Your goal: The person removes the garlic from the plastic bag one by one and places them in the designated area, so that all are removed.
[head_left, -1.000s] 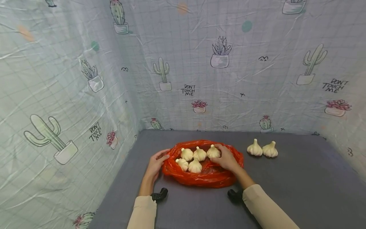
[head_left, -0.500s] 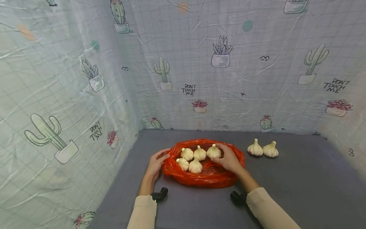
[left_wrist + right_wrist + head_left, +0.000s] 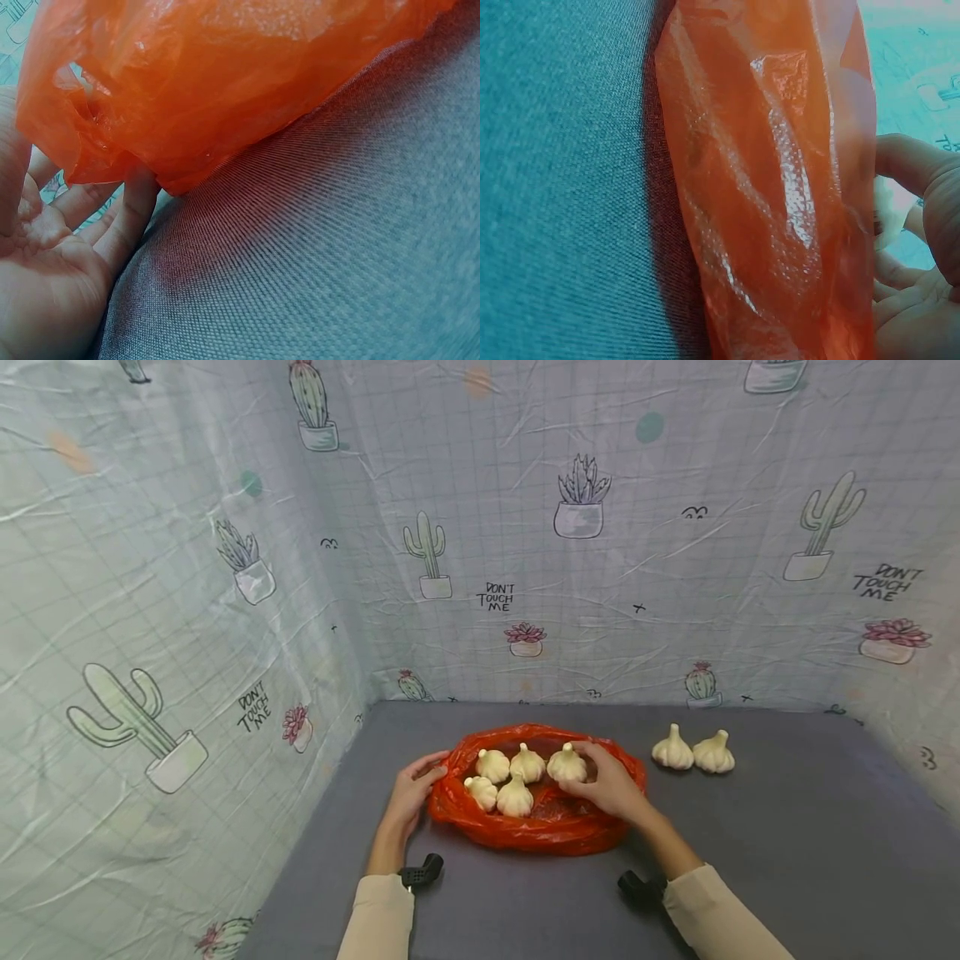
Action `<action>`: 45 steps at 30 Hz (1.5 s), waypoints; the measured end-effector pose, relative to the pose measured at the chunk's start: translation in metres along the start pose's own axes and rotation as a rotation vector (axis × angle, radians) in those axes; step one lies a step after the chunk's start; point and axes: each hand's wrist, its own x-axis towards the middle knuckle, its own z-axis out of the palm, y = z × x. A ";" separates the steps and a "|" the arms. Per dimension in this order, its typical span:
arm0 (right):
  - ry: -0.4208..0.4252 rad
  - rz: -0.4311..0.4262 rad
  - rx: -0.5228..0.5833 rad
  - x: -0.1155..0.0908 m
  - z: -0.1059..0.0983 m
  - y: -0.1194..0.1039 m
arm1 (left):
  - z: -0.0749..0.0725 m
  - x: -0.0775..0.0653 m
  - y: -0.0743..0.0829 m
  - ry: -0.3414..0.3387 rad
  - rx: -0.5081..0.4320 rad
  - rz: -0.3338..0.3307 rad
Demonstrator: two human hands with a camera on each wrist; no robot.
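An orange-red plastic bag (image 3: 517,835) lies with its mouth open upward and its rim rolled down. Several garlic bulbs, among them a front one (image 3: 515,797), sit inside at the left and middle. My left hand (image 3: 408,793) holds the bag's left rim between thumb and fingers; in the left wrist view the fingers (image 3: 135,210) lie against the plastic. My right hand (image 3: 611,783), reaching over the bag's right side, grips a garlic bulb (image 3: 567,764) with thumb and fingers around its right side. The right wrist view shows only a pale sliver of that bulb past the bag.
Two more garlic bulbs (image 3: 672,748) (image 3: 714,752) stand side by side on the grey table (image 3: 787,843), to the right of the bag. A cactus-printed sheet (image 3: 637,552) hangs along the back and both sides.
My right hand and forearm have shifted slightly right, and the gripped garlic bulb has moved a little away from its neighbours. My left hand stays at the bag's rim.
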 end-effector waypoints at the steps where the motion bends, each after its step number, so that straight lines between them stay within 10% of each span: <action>1: -0.002 0.004 0.003 -0.001 -0.001 -0.001 | 0.000 0.000 0.000 0.002 -0.001 -0.001; 45: 0.043 -0.062 0.032 -0.031 -0.049 0.011 | -0.001 -0.001 -0.001 0.007 0.006 -0.017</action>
